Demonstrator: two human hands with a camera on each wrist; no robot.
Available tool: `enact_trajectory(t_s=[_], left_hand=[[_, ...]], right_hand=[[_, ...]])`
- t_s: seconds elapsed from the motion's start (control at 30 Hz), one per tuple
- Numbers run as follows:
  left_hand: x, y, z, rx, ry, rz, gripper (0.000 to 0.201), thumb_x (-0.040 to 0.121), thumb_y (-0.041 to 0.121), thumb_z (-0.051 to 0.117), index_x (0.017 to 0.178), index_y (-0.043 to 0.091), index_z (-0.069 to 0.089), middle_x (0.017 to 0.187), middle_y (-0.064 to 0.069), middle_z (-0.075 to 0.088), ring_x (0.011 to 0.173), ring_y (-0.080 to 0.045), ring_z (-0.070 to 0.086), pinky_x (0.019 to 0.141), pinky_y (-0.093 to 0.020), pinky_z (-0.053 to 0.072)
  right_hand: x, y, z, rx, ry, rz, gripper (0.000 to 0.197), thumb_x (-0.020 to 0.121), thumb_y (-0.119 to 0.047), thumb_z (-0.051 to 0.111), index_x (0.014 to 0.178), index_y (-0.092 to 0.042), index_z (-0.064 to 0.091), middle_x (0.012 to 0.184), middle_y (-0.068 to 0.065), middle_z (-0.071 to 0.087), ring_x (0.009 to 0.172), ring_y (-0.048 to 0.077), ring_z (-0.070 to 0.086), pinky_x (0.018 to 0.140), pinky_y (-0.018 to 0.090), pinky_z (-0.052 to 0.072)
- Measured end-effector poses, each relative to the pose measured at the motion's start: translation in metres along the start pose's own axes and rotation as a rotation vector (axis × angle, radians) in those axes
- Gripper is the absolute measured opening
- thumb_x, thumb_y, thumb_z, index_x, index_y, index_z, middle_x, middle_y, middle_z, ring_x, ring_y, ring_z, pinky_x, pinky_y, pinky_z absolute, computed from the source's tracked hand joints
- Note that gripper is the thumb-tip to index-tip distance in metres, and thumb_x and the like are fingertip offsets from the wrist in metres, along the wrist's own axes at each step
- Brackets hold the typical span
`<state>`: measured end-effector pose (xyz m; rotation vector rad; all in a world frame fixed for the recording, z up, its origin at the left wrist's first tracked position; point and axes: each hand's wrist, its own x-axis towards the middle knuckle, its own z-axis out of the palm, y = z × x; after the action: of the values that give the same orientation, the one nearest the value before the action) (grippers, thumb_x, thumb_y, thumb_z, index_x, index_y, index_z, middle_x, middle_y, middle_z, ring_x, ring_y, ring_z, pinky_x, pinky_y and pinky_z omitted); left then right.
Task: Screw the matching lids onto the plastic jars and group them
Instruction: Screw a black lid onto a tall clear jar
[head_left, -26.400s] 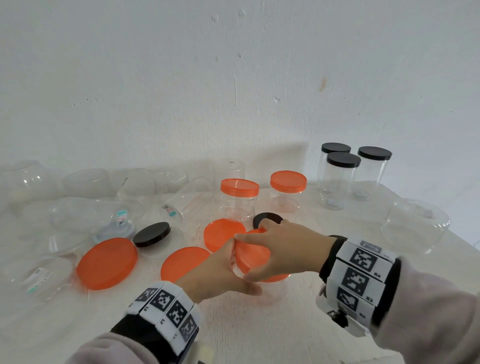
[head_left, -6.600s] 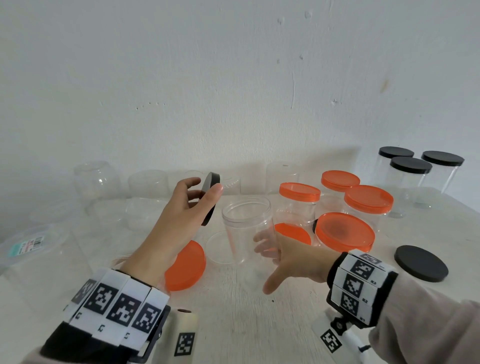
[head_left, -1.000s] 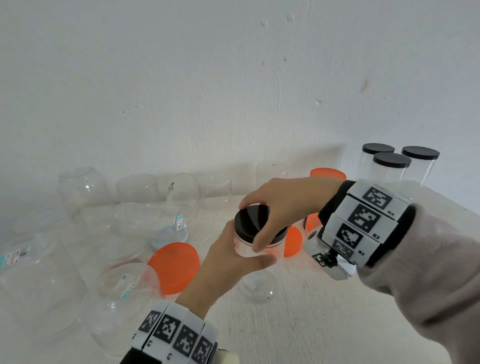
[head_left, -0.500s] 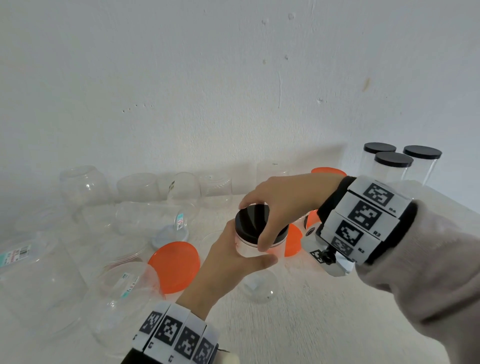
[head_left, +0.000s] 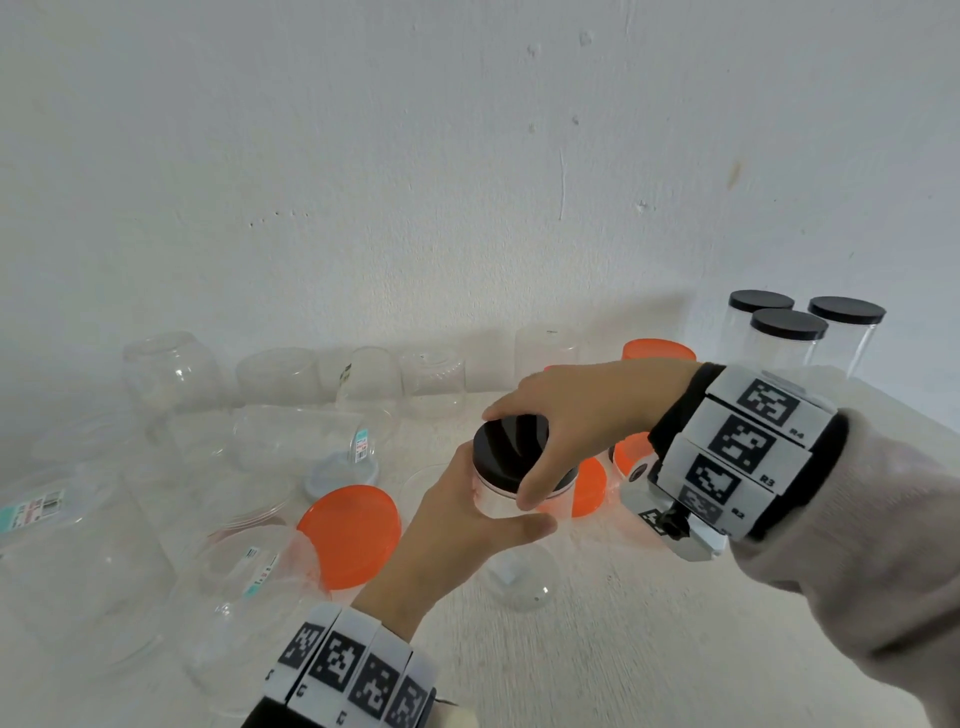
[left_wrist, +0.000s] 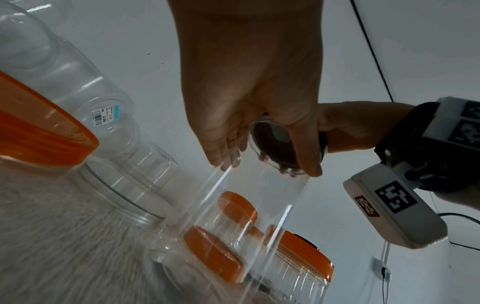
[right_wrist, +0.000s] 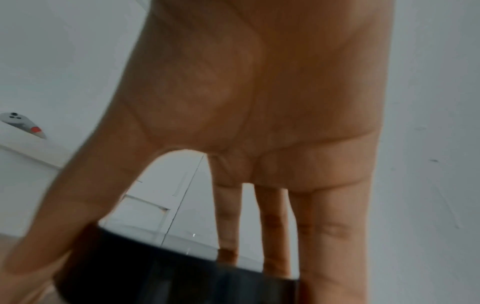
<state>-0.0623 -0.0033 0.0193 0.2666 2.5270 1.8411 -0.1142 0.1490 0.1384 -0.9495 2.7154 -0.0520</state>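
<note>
A tall clear plastic jar (head_left: 511, 551) stands mid-table with a black lid (head_left: 511, 449) on its mouth. My left hand (head_left: 467, 525) wraps the jar's upper wall just under the lid; in the left wrist view the left hand (left_wrist: 259, 131) has its thumb and fingers curled round the jar (left_wrist: 241, 226). My right hand (head_left: 566, 421) comes from the right and grips the lid's rim with thumb and fingertips. The right wrist view shows the right hand (right_wrist: 194, 236) spread over the black lid (right_wrist: 168, 275).
Three black-lidded jars (head_left: 789, 332) stand at the far right. Orange-lidded jars (head_left: 657, 351) sit behind my right wrist. A loose orange lid (head_left: 348, 535) lies left of the held jar. Several lidless clear jars (head_left: 171, 369) crowd the left side and the back wall.
The right hand has turned slightly on the black lid; its thumb sits a little further round the rim. The left hand and the jar stay in place.
</note>
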Motion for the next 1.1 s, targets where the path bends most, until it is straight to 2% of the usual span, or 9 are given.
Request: enact_trajectory(t_s=[0.07,0.17,0.37,0.57,0.67,0.73,0.8,0.93,1.1], left_hand=[[0.000,-0.001,0.001,-0.003,0.004,0.003,0.081,0.065,0.030,0.088,0.131,0.038,0.042,0.123,0.023,0.057,0.116,0.005,0.051,0.093,-0.017,0.041],[0.001,-0.001,0.002,0.006,0.022,0.009,0.079,0.065,0.031,0.088,0.129,0.041,0.043,0.120,0.024,0.058,0.113,0.007,0.051,0.085,-0.012,0.040],[0.001,-0.002,0.002,0.021,0.034,0.004,0.080,0.063,0.034,0.088,0.130,0.040,0.044,0.119,0.023,0.060,0.113,0.003,0.054,0.089,-0.018,0.043],[0.000,-0.001,0.002,0.032,0.031,0.003,0.081,0.065,0.032,0.088,0.132,0.038,0.043,0.123,0.022,0.059,0.115,0.001,0.053,0.096,-0.026,0.046],[0.001,0.001,0.000,0.031,0.005,0.010,0.080,0.067,0.031,0.087,0.133,0.037,0.043,0.124,0.021,0.059,0.117,0.001,0.052,0.100,-0.027,0.045],[0.001,0.001,-0.001,0.038,-0.012,0.018,0.080,0.067,0.032,0.087,0.134,0.037,0.042,0.124,0.021,0.058,0.118,0.002,0.052,0.100,-0.025,0.043],[0.002,0.000,-0.002,0.038,-0.015,0.022,0.080,0.067,0.033,0.087,0.133,0.036,0.042,0.124,0.021,0.059,0.117,0.004,0.052,0.099,-0.021,0.042],[0.001,-0.002,0.000,0.040,0.012,0.025,0.078,0.064,0.035,0.088,0.128,0.041,0.044,0.117,0.025,0.060,0.104,0.016,0.052,0.081,-0.006,0.041],[0.000,-0.003,0.002,0.021,0.031,0.019,0.081,0.062,0.036,0.088,0.130,0.039,0.045,0.118,0.023,0.061,0.109,0.007,0.056,0.093,-0.021,0.046]], right_hand=[[-0.001,0.002,0.001,0.007,0.024,-0.011,0.077,0.067,-0.067,0.073,0.133,-0.037,0.047,0.113,-0.017,0.048,0.108,0.011,0.050,0.087,0.031,0.049],[0.000,0.001,0.003,-0.001,0.051,-0.015,0.075,0.062,-0.072,0.071,0.125,-0.037,0.051,0.107,-0.016,0.053,0.099,0.016,0.061,0.083,0.037,0.055],[0.002,0.002,0.009,-0.005,0.114,-0.013,0.074,0.052,-0.079,0.063,0.112,-0.035,0.057,0.093,-0.016,0.056,0.082,0.019,0.068,0.071,0.037,0.059],[0.004,0.002,0.016,0.020,0.193,-0.007,0.066,0.056,-0.080,0.063,0.100,-0.030,0.059,0.084,-0.013,0.057,0.075,0.020,0.068,0.064,0.034,0.059],[0.003,0.005,0.014,0.040,0.127,0.012,0.070,0.059,-0.080,0.065,0.114,-0.038,0.055,0.096,-0.017,0.054,0.093,0.018,0.063,0.076,0.034,0.056],[0.001,0.006,0.009,0.053,0.031,-0.017,0.074,0.064,-0.074,0.068,0.129,-0.049,0.043,0.108,-0.021,0.047,0.109,0.012,0.051,0.087,0.032,0.049],[0.001,0.006,0.005,0.039,-0.005,-0.053,0.077,0.066,-0.067,0.072,0.133,-0.055,0.037,0.110,-0.025,0.043,0.112,0.008,0.044,0.091,0.031,0.046],[0.005,0.005,0.004,0.012,0.084,-0.099,0.076,0.062,-0.069,0.074,0.130,-0.048,0.048,0.097,-0.030,0.045,0.104,0.005,0.048,0.083,0.026,0.048],[0.007,0.001,0.011,0.006,0.188,-0.125,0.062,0.062,-0.071,0.072,0.116,-0.043,0.058,0.089,-0.026,0.051,0.090,0.001,0.052,0.067,0.020,0.042]])
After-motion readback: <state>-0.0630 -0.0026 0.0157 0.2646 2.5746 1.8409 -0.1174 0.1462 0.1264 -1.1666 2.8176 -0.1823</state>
